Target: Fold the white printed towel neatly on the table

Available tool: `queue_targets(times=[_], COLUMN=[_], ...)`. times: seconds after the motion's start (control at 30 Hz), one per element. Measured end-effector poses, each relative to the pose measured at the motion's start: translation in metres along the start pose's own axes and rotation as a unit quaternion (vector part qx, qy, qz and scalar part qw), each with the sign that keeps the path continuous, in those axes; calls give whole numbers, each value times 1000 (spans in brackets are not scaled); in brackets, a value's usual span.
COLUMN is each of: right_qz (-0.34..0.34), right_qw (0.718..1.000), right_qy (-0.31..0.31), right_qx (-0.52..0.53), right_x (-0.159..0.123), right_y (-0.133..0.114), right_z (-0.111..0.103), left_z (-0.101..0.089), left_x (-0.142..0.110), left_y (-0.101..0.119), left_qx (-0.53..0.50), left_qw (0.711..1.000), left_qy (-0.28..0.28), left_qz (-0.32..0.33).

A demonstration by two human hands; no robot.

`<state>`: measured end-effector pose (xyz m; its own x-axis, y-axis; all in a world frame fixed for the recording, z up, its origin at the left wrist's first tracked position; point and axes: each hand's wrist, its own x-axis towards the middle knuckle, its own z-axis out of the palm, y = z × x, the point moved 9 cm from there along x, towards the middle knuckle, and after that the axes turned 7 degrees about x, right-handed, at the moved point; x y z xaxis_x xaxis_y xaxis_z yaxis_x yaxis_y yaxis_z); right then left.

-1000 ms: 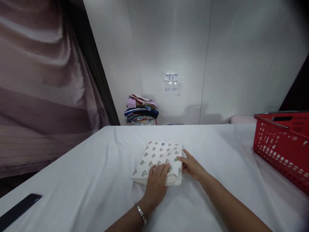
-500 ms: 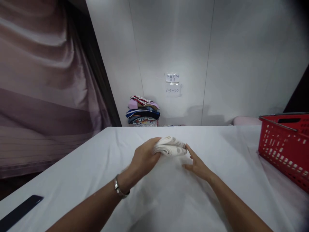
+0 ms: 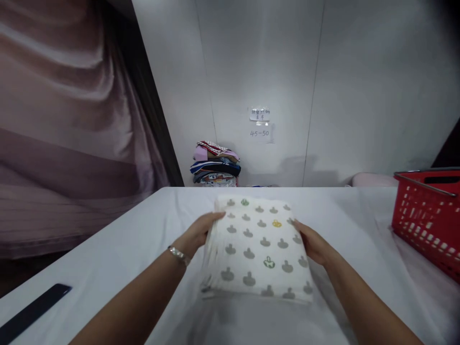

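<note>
A folded white cloth [image 3: 257, 249] printed with grey, green and yellow shapes is held up above the white-covered table [image 3: 125, 254], its flat face turned toward me. My left hand [image 3: 197, 233] grips its left edge, fingers tucked behind the cloth. On the right edge my right hand [image 3: 313, 245] does the same, with its fingertips hidden behind the fabric. A metal bracelet sits on my left wrist.
A red plastic basket [image 3: 427, 215] stands at the table's right edge. A dark flat object [image 3: 34, 311] lies at the near left corner. Beyond the far edge a stack of folded clothes [image 3: 214, 165] rests against the white wall, with a curtain at left.
The cloth lay flat under both hands, then my left hand lifted it edge-on. Now both hands hold it raised by its sides, closer to me and face-on.
</note>
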<state>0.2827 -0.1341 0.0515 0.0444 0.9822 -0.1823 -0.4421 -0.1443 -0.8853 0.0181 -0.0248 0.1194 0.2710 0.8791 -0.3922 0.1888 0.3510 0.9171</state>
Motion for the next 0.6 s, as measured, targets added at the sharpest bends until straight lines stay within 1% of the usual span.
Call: queue_targets(times=[0.03, 0.07, 0.1, 0.13, 0.17, 0.27, 0.33, 0.4, 0.43, 0.5, 0.6], right_qz=[16, 31, 41, 44, 42, 31, 20, -1, -11, -26, -40], right_qw=[999, 996, 992, 988, 985, 976, 969, 967, 968, 970, 968], right_qy=[28, 54, 74, 86, 91, 102, 116, 122, 123, 124, 133], right_qx=[-29, -60, -91, -117, -138, -191, -219, -225, -221, -207, -209], right_x=[1, 2, 3, 4, 6, 9, 11, 14, 15, 18, 26], right_y=[5, 10, 15, 19, 21, 27, 29, 28, 27, 20, -2], right_z=[-5, -9, -12, -14, -14, -14, -17, -19, -20, -25, -35], left_z=[-5, -11, -16, -18, -19, -20, -23, -24, -22, -12, 9], left_x=[8, 13, 17, 19, 21, 26, 30, 32, 32, 28, 15], left_y=[-26, -47, -63, -74, -80, -83, -81, -82, -84, -90, -96], left_qx=[15, 30, 38, 42, 47, 66, 93, 104, 91, 33, -44], left_qw=[999, 997, 996, 996, 996, 998, 995, 992, 994, 999, 999], left_qy=[8, 28, 39, 39, 33, 21, 40, 57, 56, 35, -1], left_qz=[-38, -62, -75, -73, -62, -13, 18, 35, 34, 15, -10])
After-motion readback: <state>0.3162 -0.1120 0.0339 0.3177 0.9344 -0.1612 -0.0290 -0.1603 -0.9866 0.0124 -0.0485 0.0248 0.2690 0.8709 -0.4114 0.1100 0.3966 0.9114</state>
